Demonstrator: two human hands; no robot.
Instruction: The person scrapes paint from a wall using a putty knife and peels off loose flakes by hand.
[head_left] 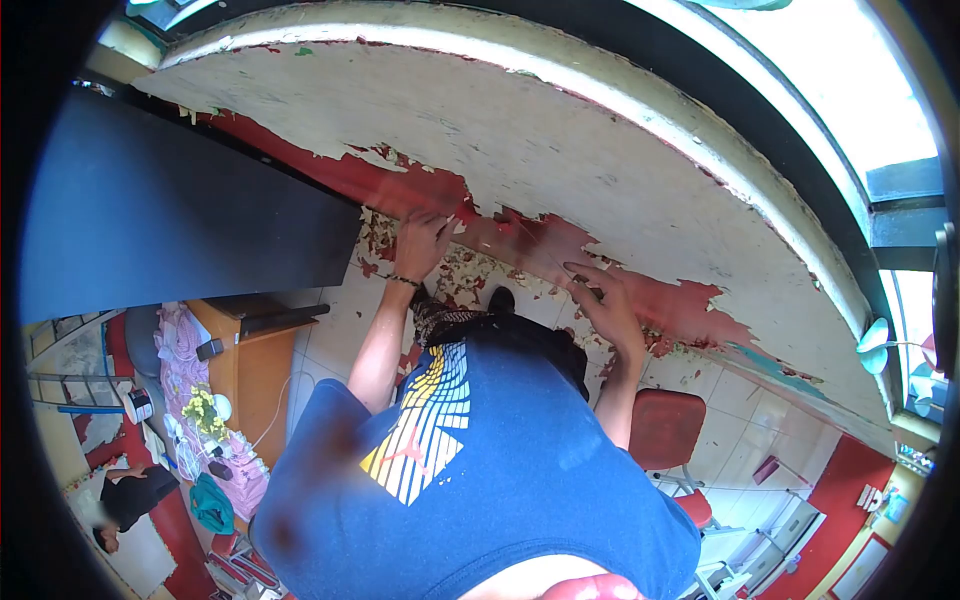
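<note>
A curved wall (450,110) has pale paint peeling off above a ragged red band (350,178). My left hand (422,243), with a dark bracelet at the wrist, is at the lower edge of the red band, its fingers curled. What it holds, if anything, is too blurred to tell. To the right, my right hand (605,308) is near the same band with the index finger stretched out and the other fingers bent round something small and dark that I cannot make out. Paint flakes (465,278) lie on the tiled floor below and between the hands.
A large dark panel (190,210) stands at the left, above a wooden desk (255,365) with cloth and yellow flowers. A red chair (667,428) is at the right. Another person (135,497) shows at the far lower left. Windows line the upper right.
</note>
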